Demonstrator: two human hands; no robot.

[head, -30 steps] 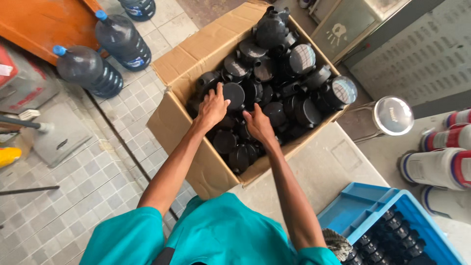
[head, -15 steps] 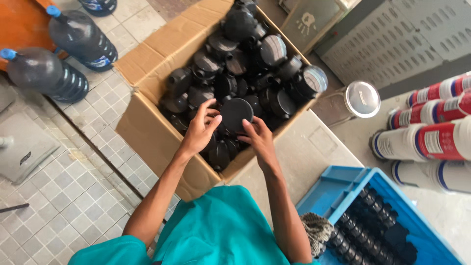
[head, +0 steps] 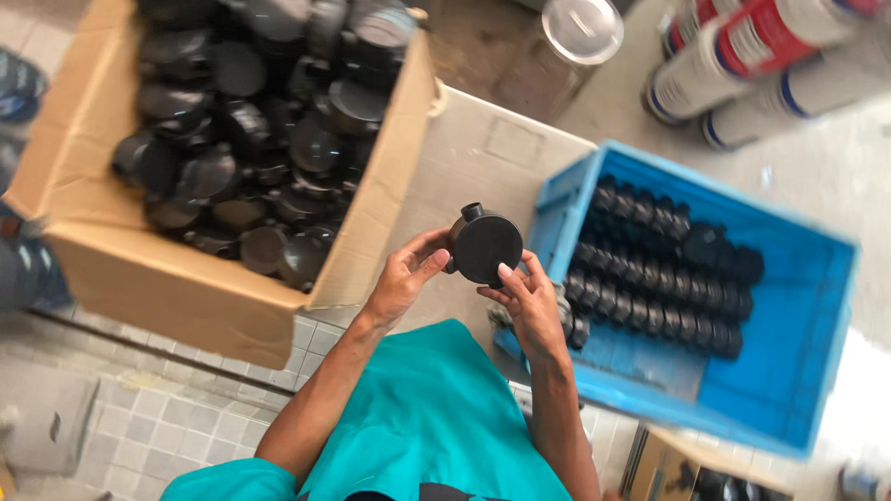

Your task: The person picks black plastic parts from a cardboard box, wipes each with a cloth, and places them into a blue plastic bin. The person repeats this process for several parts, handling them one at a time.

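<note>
We see a round black plastic part (head: 485, 246) with a short spout at its top edge, held up between both hands — above the gap between the cardboard box (head: 186, 297) and the blue crate (head: 798, 390). The left hand (head: 404, 276) pinches its left rim, the right hand (head: 527, 301) its lower right rim. The box holds many similar black parts; the crate holds them in rows.

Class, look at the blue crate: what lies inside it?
Inside the blue crate, black round parts lie in rows, with bare floor nearer the person. The right hand hides one corner.
</note>
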